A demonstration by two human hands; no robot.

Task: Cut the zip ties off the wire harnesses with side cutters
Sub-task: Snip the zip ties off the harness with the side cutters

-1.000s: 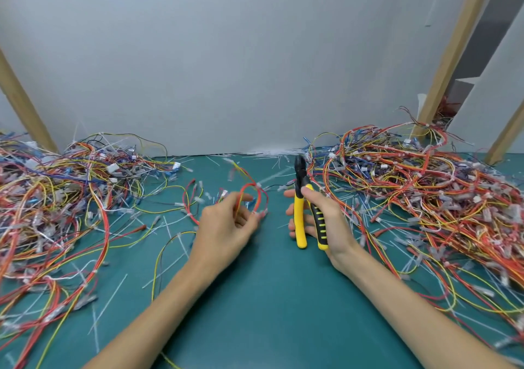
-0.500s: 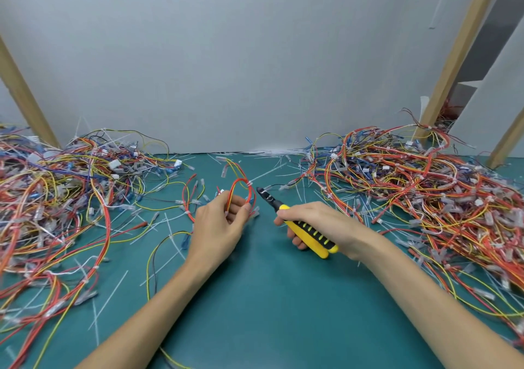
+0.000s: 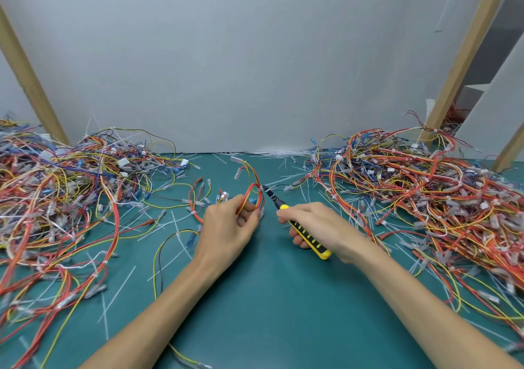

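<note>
My left hand (image 3: 229, 224) pinches a small looped wire harness (image 3: 253, 191) of red, orange and yellow wires, held upright over the teal mat. A white zip tie (image 3: 259, 189) sits near the top right of the loop. My right hand (image 3: 314, 222) grips the yellow-and-black handles of the side cutters (image 3: 295, 221). The dark jaws point up and left, and their tip touches the loop at the zip tie.
A large heap of wire harnesses (image 3: 425, 187) covers the right of the teal mat (image 3: 269, 297). Another tangled heap (image 3: 56, 198) fills the left. Cut white zip tie pieces (image 3: 119, 292) lie scattered. A grey wall and wooden posts (image 3: 459, 62) stand behind.
My right hand swung the cutters from upright down to the left, bringing the jaws to the loop. My left hand kept hold of the harness and turned the loop upright.
</note>
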